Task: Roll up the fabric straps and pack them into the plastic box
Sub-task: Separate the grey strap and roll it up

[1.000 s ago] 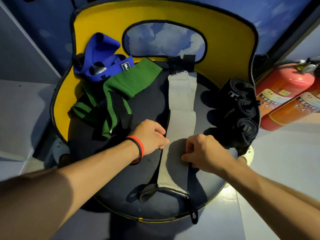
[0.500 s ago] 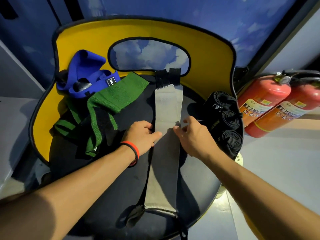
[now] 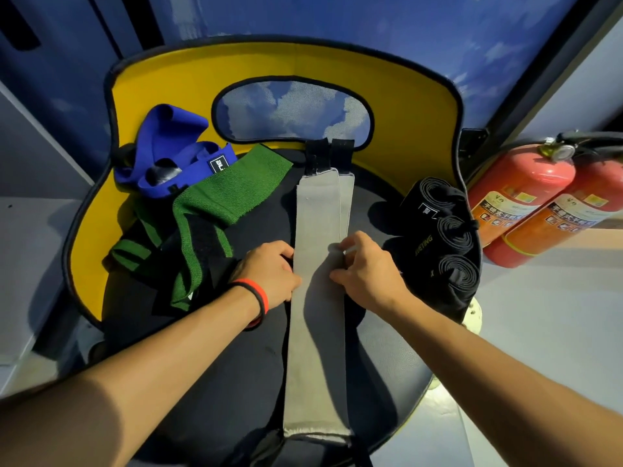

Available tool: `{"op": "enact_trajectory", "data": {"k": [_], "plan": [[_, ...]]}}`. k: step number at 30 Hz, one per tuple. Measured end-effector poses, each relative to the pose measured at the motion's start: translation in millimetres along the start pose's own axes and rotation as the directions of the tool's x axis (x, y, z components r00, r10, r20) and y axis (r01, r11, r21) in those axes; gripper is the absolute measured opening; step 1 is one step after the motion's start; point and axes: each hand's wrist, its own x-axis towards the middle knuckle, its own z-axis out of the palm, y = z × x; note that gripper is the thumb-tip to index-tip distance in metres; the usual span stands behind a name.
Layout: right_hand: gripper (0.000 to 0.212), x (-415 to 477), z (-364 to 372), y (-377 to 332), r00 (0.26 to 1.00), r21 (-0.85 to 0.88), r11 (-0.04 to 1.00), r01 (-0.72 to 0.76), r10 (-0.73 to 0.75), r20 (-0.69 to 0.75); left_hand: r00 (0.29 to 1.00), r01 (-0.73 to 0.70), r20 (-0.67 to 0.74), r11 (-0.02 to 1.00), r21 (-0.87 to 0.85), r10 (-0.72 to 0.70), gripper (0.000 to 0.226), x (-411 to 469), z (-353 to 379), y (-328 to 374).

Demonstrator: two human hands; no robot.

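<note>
Two long grey fabric straps (image 3: 317,210) lie flat, one over the other, down the middle of a black chair seat (image 3: 209,382), with black tabs at their far end. My left hand (image 3: 269,274) grips the straps' left edge about halfway along, fingers curled under it. My right hand (image 3: 367,267) pinches the right edge opposite. Three rolled black straps (image 3: 445,241) stand in a row on the seat's right side. No plastic box is in view.
Loose green straps (image 3: 229,187) and a blue strap (image 3: 175,156) are piled on the seat's left. The yellow chair back (image 3: 404,96) curves round behind. Two red fire extinguishers (image 3: 519,197) lie on the floor to the right.
Both hands have slid along the grey straps away from me, toward the chair back, still on opposite edges. The straps now lie straighter and flatter.
</note>
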Motion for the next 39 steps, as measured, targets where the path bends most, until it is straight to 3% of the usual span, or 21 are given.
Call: {"op": "enact_trajectory", "data": {"k": [5,7,9,12,13,15,17,20,22,25,28,31,39], "plan": [[0.03,-14,11,-7,0.986,-0.046,0.999,0.018,-0.01,0.164,0.973,0.125,0.178,0.986,0.111,-0.144,0.005,-10,-22,-3],[0.031,-22,16,-10,0.978,-0.087,0.996,0.03,-0.011,0.206,0.955,0.159,0.225,0.974,0.164,-0.194,0.011,-11,-32,-5],[0.033,-27,18,-15,0.973,-0.155,0.987,0.042,-0.005,0.23,0.97,0.137,0.166,0.966,0.22,-0.176,0.025,-6,-38,-8],[0.032,-27,11,-25,0.963,-0.255,0.966,0.052,0.019,0.268,0.995,-0.013,-0.09,0.969,0.245,0.036,0.035,9,-42,-5],[0.029,-24,6,-29,0.962,-0.272,0.961,0.046,0.031,0.271,0.988,-0.061,-0.13,0.979,0.196,0.088,0.049,15,-40,-3],[0.032,-15,-2,-36,0.975,-0.249,0.968,0.022,0.034,0.219,0.98,-0.139,-0.135,0.988,0.068,0.148,0.076,25,-34,1],[0.042,1,-7,-38,0.995,-0.16,0.987,0.021,-0.006,0.095,0.971,-0.185,-0.149,0.982,0.019,0.186,0.086,33,-26,3],[0.063,29,-7,-37,0.999,-0.037,0.998,0.045,-0.046,-0.019,0.958,-0.188,-0.214,0.982,0.03,0.19,0.078,44,-15,5],[0.065,44,-4,-36,0.998,0.014,0.999,0.048,-0.048,-0.034,0.956,-0.166,-0.251,0.986,-0.025,0.155,0.066,49,-11,10],[0.056,60,6,-35,0.998,0.06,0.998,0.027,-0.023,-0.066,0.956,-0.131,-0.282,0.975,-0.181,0.077,0.044,60,-8,12],[0.033,68,19,-31,0.99,0.083,0.996,0.02,-0.008,-0.144,0.954,-0.109,-0.297,0.964,-0.244,0.033,0.03,72,-6,10],[0.022,71,25,-28,0.98,0.068,0.998,0.02,-0.006,-0.199,0.964,-0.112,-0.264,0.96,-0.258,0.042,0.034,74,-2,10],[0.047,67,21,-24,0.975,0.286,0.958,-0.02,0.082,-0.207,0.951,-0.191,-0.293,0.926,-0.327,0.093,0.05,79,1,10]]}}
